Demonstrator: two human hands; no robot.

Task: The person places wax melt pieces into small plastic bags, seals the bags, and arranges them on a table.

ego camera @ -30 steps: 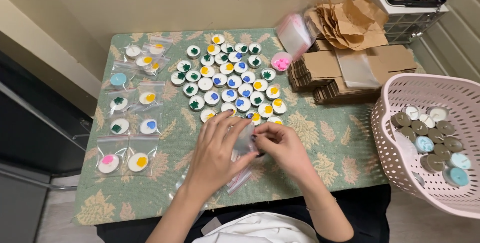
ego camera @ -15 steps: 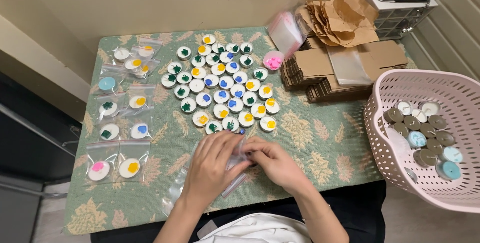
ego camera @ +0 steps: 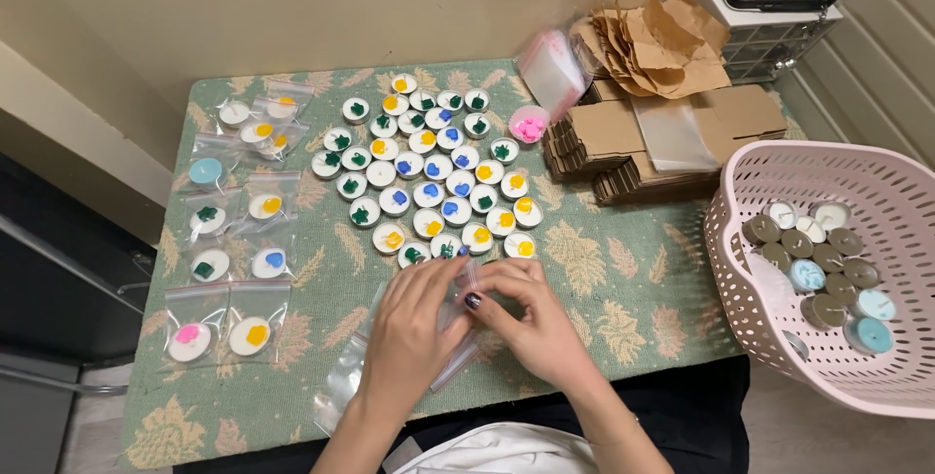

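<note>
While small clear zip bag (ego camera: 458,291) is pinched between both hands at near table edge, mouth best held taut, seal pressed evenly along strip. Left hand (ego camera: 414,333) and right hand (ego camera: 531,323) closed on thin, glossy, crinkly film. Beyond: round white tealight candles (ego camera: 429,177) with coloured centres, woven green leaf-patterned tablecloth (ego camera: 623,279), perforated pink plastic basket (ego camera: 750,230).

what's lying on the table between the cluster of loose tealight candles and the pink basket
In the head view, mostly bare green patterned tablecloth lies between the candle cluster and pink basket; flat cardboard boxes sit farther back.
</note>
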